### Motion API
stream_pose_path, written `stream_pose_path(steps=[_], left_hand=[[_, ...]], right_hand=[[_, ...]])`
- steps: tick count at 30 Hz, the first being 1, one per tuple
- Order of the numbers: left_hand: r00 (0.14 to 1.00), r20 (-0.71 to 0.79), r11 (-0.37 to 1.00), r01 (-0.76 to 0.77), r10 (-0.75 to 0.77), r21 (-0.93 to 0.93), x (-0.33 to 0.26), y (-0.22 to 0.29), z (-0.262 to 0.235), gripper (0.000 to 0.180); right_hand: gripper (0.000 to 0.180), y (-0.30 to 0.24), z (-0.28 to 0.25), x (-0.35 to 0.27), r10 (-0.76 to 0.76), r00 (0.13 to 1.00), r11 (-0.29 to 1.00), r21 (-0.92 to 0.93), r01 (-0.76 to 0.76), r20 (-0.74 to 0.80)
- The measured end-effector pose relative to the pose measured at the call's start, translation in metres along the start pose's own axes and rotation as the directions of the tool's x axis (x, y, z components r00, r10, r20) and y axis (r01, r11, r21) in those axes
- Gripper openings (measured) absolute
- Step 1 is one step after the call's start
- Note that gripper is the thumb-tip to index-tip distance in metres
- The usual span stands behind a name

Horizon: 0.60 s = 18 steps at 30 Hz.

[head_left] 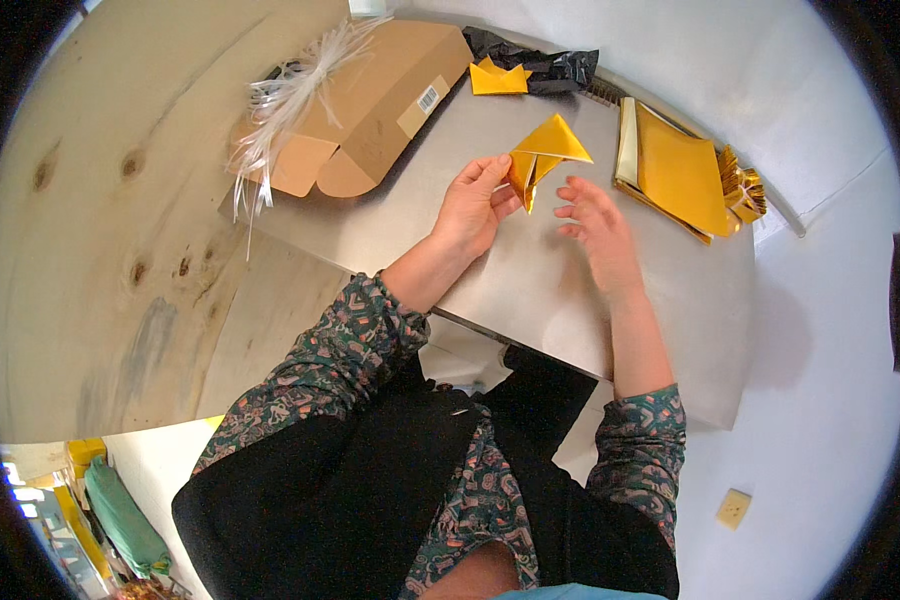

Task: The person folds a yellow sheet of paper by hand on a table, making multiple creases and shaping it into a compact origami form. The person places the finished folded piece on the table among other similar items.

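Observation:
My left hand [477, 205] pinches a folded piece of shiny gold paper [548, 142] by its left corner, above the metal table [530, 290]. The paper has a wide triangular top and a narrow point hanging below. Just right of it, my right hand [597, 225] is raised with bent fingers apart, touching nothing; it looks slightly blurred. Beyond the folded paper, a small gold paper piece with a crown-like pointed top [499, 77] stands near the table's far edge. To the right lies a stack of flat gold paper sheets [673, 165].
A brown cardboard box [390, 95] lies at the far left of the table, with white plastic strips [305, 80] draped over it. Crumpled black plastic [565, 70] sits at the back. Beside the stack is a pleated gold bundle [742, 190]. A wooden board [120, 250] stretches along the left.

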State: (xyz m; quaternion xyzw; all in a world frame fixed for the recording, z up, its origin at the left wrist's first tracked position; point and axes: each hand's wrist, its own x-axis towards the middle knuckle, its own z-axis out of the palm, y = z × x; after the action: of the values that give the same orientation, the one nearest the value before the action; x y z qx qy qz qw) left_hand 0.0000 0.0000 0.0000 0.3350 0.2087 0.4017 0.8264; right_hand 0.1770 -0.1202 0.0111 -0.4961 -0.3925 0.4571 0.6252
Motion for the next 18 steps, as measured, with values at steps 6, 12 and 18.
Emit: stream_pose_path(steps=[6, 12, 18], left_hand=[[0.998, -0.060, 0.986, -0.044, 0.034, -0.160, -0.009, -0.018, 0.016, 0.018], [1.000, -0.021, 0.998, -0.011, 0.009, -0.069, -0.018, -0.015, 0.013, 0.013], [0.982, 0.160, 0.958, 0.051, -0.100, 0.283, -0.023, 0.007, 0.006, 0.008]], right_hand=[[0.043, 0.005, 0.049, -0.005, -0.183, 0.983, 0.970, -0.168, 0.176, -0.030], [0.024, 0.005, 0.049, 0.007, -0.162, 0.979, 0.977, -0.157, 0.142, -0.125], [0.024, -0.010, 0.043, 0.011, -0.236, 0.956, 0.970, -0.102, 0.221, -0.173]])
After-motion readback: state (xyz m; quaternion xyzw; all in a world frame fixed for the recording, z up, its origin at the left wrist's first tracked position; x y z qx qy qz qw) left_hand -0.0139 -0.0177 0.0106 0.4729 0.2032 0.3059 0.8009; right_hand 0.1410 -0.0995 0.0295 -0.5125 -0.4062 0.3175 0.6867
